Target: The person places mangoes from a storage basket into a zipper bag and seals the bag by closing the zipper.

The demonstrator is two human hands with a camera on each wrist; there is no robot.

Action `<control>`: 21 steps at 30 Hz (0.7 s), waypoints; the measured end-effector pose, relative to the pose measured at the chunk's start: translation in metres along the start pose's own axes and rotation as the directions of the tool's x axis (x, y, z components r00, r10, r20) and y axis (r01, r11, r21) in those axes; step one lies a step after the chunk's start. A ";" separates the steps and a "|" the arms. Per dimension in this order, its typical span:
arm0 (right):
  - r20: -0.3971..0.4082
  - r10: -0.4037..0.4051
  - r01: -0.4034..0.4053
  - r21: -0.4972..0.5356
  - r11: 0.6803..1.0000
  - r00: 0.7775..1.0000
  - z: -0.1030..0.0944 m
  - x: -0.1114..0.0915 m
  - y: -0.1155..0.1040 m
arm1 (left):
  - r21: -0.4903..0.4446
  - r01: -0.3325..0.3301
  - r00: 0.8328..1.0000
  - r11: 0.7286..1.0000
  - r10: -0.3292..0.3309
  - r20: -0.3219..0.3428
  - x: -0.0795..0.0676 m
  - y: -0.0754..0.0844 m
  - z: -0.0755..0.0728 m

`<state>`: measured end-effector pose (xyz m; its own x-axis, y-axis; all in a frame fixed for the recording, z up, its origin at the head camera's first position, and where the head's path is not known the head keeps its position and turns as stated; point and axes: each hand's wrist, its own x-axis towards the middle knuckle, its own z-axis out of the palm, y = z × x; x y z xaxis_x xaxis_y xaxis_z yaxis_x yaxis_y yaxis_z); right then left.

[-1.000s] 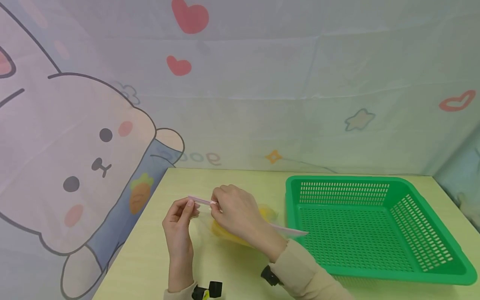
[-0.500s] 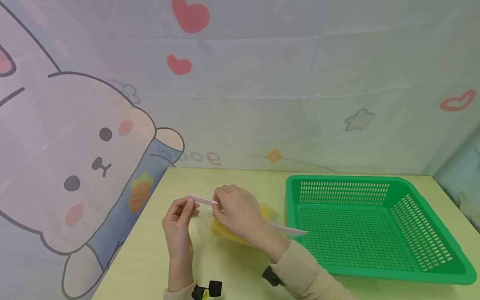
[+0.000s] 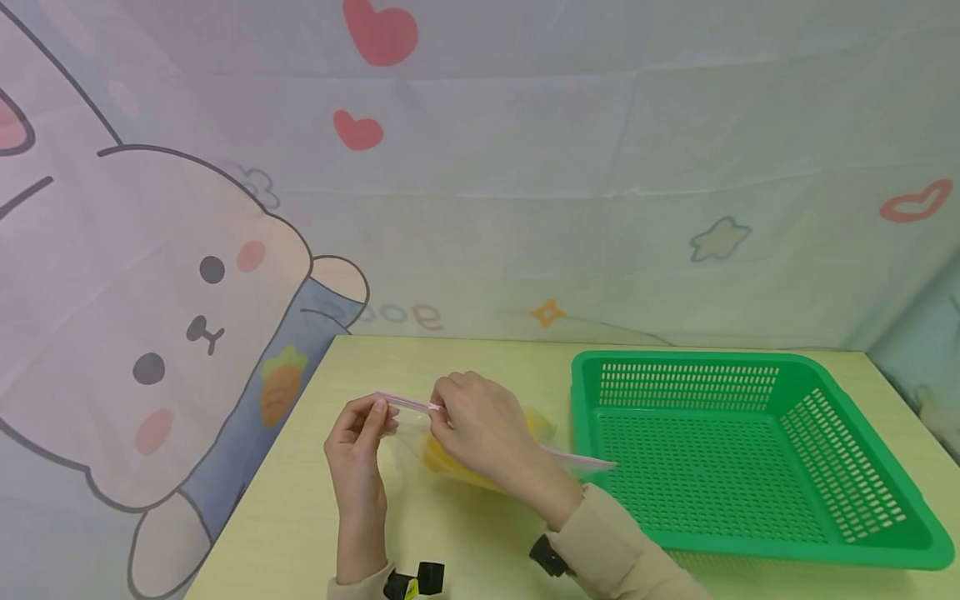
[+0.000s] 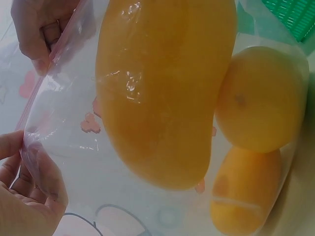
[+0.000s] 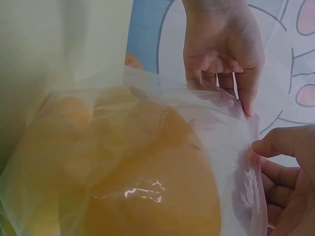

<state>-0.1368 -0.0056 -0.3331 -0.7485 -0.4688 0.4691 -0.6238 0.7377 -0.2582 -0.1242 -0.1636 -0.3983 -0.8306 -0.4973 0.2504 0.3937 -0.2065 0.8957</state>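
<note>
A clear zip bag (image 4: 64, 123) with a pink zip edge (image 3: 405, 402) is held up above the table. Several yellow fruits that look like mangoes (image 4: 162, 98) show through its plastic. My left hand (image 3: 360, 450) pinches the bag's left corner between thumb and fingers. Further right along the same edge, my right hand (image 3: 480, 425) pinches the zip at a small whitish piece, likely the slider. From the head, the right hand and forearm cover much of the bag. The bag's far pink end (image 3: 581, 460) sticks out past the right wrist.
A green perforated basket (image 3: 750, 546) stands on the right of the pale table (image 3: 300, 533), close to the bag. Behind the table hangs a cloth backdrop (image 3: 525, 167) with a cartoon rabbit and hearts.
My right hand has slid slightly rightward along the pink zip edge, so a little more of the strip shows between the hands. The left hand stays in place.
</note>
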 end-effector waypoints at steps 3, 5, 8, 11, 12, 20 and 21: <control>-0.002 0.003 -0.003 0.002 1.000 1.000 0.001 -0.001 0.001 | -0.004 0.001 1.000 1.000 -0.001 0.000 0.000 0.000 0.000; -0.004 0.004 -0.004 0.002 1.000 1.000 0.000 -0.002 0.002 | -0.007 0.002 1.000 1.000 -0.002 0.000 0.000 0.000 0.000; -0.010 0.002 -0.002 0.005 1.000 1.000 0.000 -0.003 0.002 | -0.012 0.003 1.000 1.000 -0.003 0.000 -0.001 0.000 0.000; -0.015 0.002 -0.002 0.009 1.000 1.000 -0.001 -0.003 0.003 | -0.012 0.001 1.000 1.000 -0.001 0.000 0.000 0.000 0.000; -0.015 0.002 -0.002 0.011 1.000 1.000 -0.001 -0.004 0.003 | -0.012 0.000 1.000 1.000 0.000 0.000 0.000 0.000 -0.001; -0.018 0.006 -0.006 0.003 1.000 1.000 -0.001 -0.005 0.004 | -0.009 -0.001 1.000 1.000 0.001 0.001 0.000 0.000 -0.001; -0.018 0.005 -0.005 0.003 1.000 1.000 -0.001 -0.005 0.004 | -0.009 -0.001 1.000 1.000 0.001 0.001 0.000 0.000 -0.001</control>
<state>-0.1351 0.0003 -0.3357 -0.7475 -0.4558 0.4832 -0.6206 0.7386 -0.2633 -0.1242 -0.1641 -0.3989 -0.8305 -0.4970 0.2515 0.3980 -0.2135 0.8922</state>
